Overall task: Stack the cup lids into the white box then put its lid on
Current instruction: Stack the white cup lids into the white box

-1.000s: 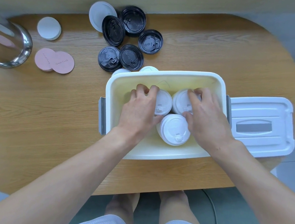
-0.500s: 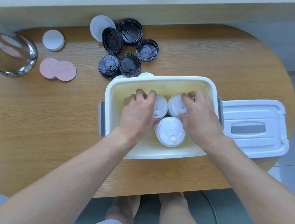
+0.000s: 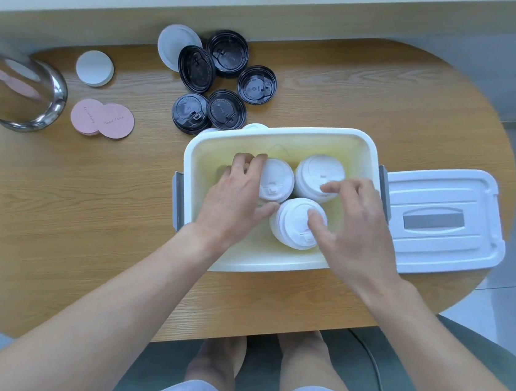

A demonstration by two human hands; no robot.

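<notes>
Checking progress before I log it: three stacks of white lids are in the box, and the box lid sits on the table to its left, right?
Not quite. The head view shows the box lid lying to the right of the box, not the left. The three stacks of white lids are indeed inside.

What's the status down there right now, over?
Left hand, right hand inside white box, steadying white lid stacks. Black lids outside. Box lid off.
</notes>
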